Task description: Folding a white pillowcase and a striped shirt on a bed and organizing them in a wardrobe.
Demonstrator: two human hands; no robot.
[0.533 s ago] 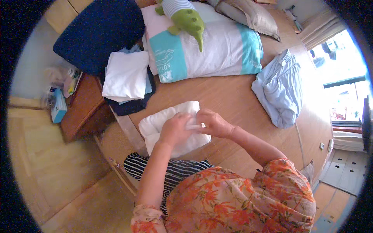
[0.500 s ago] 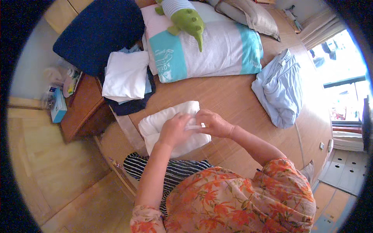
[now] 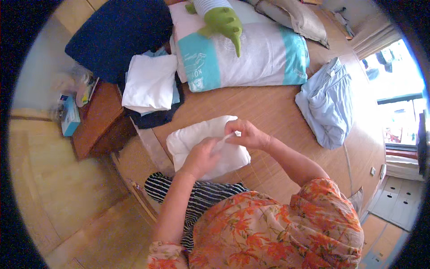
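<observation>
A folded white cloth garment (image 3: 186, 136) lies on the brown woven mat close in front of me; its exact kind does not show. Over its right part, my right hand (image 3: 248, 135) is closed, thumb and fingers pinching a narrow white strip (image 3: 226, 140). That strip slants down toward my left hand (image 3: 200, 159), which rests low over the cloth's middle. Motion smears the left fingers, so their grip on the strip cannot be made out. Both hands cover part of the cloth.
Folded white clothes (image 3: 150, 85) lie on dark ones at the left, beside a navy cushion (image 3: 121, 36). A folded turquoise-and-white blanket (image 3: 251, 62) carries a green plush toy (image 3: 224, 22). Light-blue clothing (image 3: 329, 105) lies right. Striped black fabric (image 3: 201, 197) sits by my lap.
My right hand has lifted slightly, drawing the white strip up at a steeper slant. My left hand has shifted slightly lower on the cloth. The whole view has moved a little.
</observation>
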